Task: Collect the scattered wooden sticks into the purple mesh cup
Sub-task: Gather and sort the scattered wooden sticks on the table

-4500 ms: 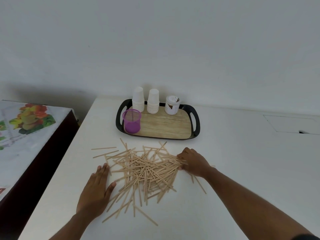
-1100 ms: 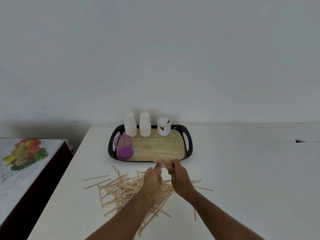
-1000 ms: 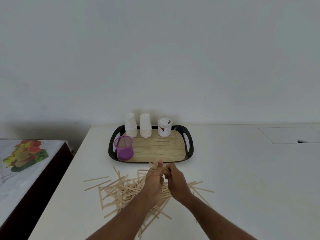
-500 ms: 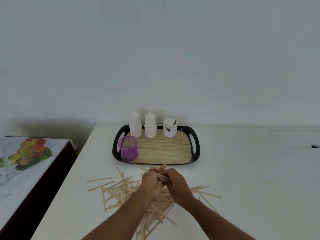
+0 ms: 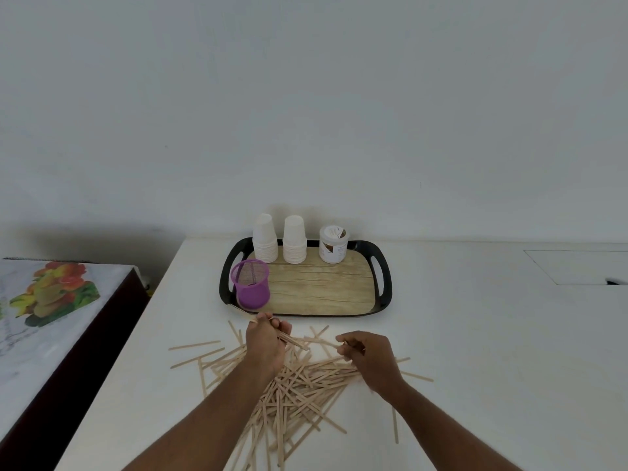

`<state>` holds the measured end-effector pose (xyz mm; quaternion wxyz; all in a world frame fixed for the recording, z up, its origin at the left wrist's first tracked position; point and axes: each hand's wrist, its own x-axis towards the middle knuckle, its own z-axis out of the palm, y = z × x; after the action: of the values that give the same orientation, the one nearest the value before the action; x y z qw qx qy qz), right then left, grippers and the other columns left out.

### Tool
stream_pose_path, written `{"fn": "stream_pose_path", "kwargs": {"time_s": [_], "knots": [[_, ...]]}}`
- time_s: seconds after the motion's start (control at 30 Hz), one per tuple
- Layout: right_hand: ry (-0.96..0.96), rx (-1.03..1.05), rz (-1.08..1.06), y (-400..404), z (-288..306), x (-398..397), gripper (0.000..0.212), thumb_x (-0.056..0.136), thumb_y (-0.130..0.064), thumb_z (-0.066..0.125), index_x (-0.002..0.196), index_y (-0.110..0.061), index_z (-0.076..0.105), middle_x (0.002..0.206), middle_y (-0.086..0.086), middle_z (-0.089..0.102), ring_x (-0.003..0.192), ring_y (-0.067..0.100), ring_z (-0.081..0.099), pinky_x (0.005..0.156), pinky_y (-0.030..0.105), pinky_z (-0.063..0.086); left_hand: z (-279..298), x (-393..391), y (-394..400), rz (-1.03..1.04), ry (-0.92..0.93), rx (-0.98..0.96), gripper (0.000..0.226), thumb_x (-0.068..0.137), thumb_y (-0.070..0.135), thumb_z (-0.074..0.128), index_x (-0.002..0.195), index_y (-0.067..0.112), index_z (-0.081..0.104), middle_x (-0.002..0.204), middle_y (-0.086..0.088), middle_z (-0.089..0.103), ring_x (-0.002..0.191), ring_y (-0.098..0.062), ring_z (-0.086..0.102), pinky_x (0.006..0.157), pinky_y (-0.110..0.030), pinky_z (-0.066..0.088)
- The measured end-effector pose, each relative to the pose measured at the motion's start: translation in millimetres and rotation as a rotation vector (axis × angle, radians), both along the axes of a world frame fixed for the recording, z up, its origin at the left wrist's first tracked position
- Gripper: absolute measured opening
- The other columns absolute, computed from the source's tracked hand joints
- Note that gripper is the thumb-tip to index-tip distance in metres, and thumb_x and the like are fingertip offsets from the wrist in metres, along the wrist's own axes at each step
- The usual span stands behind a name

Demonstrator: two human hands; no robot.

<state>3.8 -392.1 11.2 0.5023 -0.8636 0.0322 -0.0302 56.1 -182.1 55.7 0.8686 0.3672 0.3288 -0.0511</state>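
Above the pile, left hand [image 5: 266,345] gripping sticks [image 5: 293,340], right hand [image 5: 368,355] curled

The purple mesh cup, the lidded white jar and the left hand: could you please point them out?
purple mesh cup [image 5: 253,294], head view, lower wall.
lidded white jar [image 5: 333,249], head view, labelled side.
left hand [image 5: 266,341], head view, back of hand.

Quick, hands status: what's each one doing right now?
Left hand: closed, fingers gripping a small bundle of wooden sticks.
Right hand: fingers curled above the pile; cannot tell whether it holds a stick.
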Motion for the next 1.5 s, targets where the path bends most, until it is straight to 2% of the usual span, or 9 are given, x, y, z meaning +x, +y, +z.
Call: {"fn": "stream_pose_path", "kwargs": {"time_s": [0.23, 0.4, 0.53, 0.73, 0.87, 1.07, 1.3, 1.4, 1.5], "knots": [[-0.04, 0.311, -0.129, 33, 37, 14, 0.019, 0.085, -0.013, 0.084, 0.102, -0.019, 0.078, 0.078, 0.002, 0.079, 0.072, 0.015, 0.075, 0.072, 0.025, 0.061, 3, -13, -8, -0.175, -0.016, 0.146, 0.028, 0.112, 0.018, 0.035, 0.09, 0.012, 0.051, 0.067, -0.001, 0.043, 0.057, -0.013, 0.038, 0.065, -0.031, 0.044], [-0.067, 0.266, -0.175, 71, 39, 14, 0.018, 0.078, -0.023, 0.09, 0.093, -0.023, 0.079, 0.077, -0.008, 0.079, 0.075, 0.006, 0.076, 0.073, 0.024, 0.062, 10, -28, -28, -0.27, -0.04, 0.07, 0.027, 0.113, 0.02, 0.034, 0.1, 0.01, 0.056, 0.073, -0.003, 0.052, 0.062, -0.013, 0.041, 0.061, -0.028, 0.038], [-0.138, 0.207, -0.196, 84, 35, 7, 0.016, 0.079, -0.017, 0.089, 0.088, -0.027, 0.079, 0.077, -0.017, 0.078, 0.073, 0.002, 0.075, 0.07, 0.018, 0.06, 11, -34, -31, -0.267, -0.085, -0.017, 0.033, 0.112, 0.028, 0.034, 0.102, 0.006, 0.056, 0.079, -0.009, 0.056, 0.074, -0.022, 0.053, 0.079, -0.04, 0.044], [-0.179, 0.1, -0.197, 83, 26, -2, 0.012, 0.081, -0.01, 0.086, 0.085, -0.021, 0.082, 0.078, -0.009, 0.075, 0.075, 0.008, 0.073, 0.072, 0.028, 0.061, 3, -38, -32, -0.361, -0.102, 0.037, 0.03, 0.112, 0.028, 0.038, 0.099, 0.008, 0.057, 0.085, -0.01, 0.06, 0.088, -0.023, 0.059, 0.1, -0.045, 0.044], [-0.135, 0.05, -0.112, 83, 21, -8, 0.022, 0.086, 0.0, 0.078, 0.092, -0.021, 0.083, 0.086, -0.008, 0.073, 0.081, 0.008, 0.071, 0.077, 0.029, 0.062, 3, -39, -32, -0.29, -0.057, -0.006, 0.028, 0.111, 0.022, 0.039, 0.096, 0.004, 0.054, 0.084, -0.008, 0.053, 0.076, -0.018, 0.053, 0.079, -0.035, 0.052], [-0.067, 0.164, -0.126, 79, 22, -10, 0.019, 0.086, 0.003, 0.078, 0.093, -0.015, 0.083, 0.089, -0.003, 0.077, 0.082, 0.011, 0.075, 0.079, 0.03, 0.063, 4, -39, -28, -0.209, 0.078, -0.097, 0.021, 0.112, 0.017, 0.039, 0.101, 0.002, 0.051, 0.077, -0.009, 0.052, 0.066, -0.018, 0.051, 0.065, -0.032, 0.049], [-0.108, 0.282, -0.219, 83, 36, -7, 0.024, 0.083, 0.001, 0.081, 0.091, -0.021, 0.077, 0.089, -0.01, 0.078, 0.086, 0.007, 0.074, 0.075, 0.021, 0.061, -4, -35, -23, -0.252, 0.088, -0.005, 0.015, 0.112, 0.018, 0.036, 0.105, 0.012, 0.047, 0.064, 0.0, 0.042, 0.061, -0.013, 0.041, 0.064, -0.031, 0.038], [-0.133, 0.354, -0.284, 89, 43, -2, 0.026, 0.082, 0.002, 0.08, 0.093, -0.021, 0.075, 0.089, -0.007, 0.078, 0.087, 0.007, 0.073, 0.074, 0.018, 0.059, 2, -40, -26, -0.289, 0.004, -0.032, 0.019, 0.113, 0.02, 0.034, 0.119, 0.007, 0.047, 0.08, -0.008, 0.053, 0.072, -0.018, 0.055, 0.074, -0.036, 0.051], [-0.127, 0.354, -0.32, 98, 47, 5, 0.028, 0.081, 0.005, 0.078, 0.094, -0.018, 0.073, 0.092, -0.006, 0.076, 0.087, 0.006, 0.073, 0.077, 0.022, 0.061, 9, -45, -33, -0.339, -0.051, -0.051, 0.026, 0.114, 0.023, 0.029, 0.126, 0.006, 0.046, 0.12, -0.024, 0.063, 0.113, -0.035, 0.066, 0.1, -0.05, 0.054]]}}
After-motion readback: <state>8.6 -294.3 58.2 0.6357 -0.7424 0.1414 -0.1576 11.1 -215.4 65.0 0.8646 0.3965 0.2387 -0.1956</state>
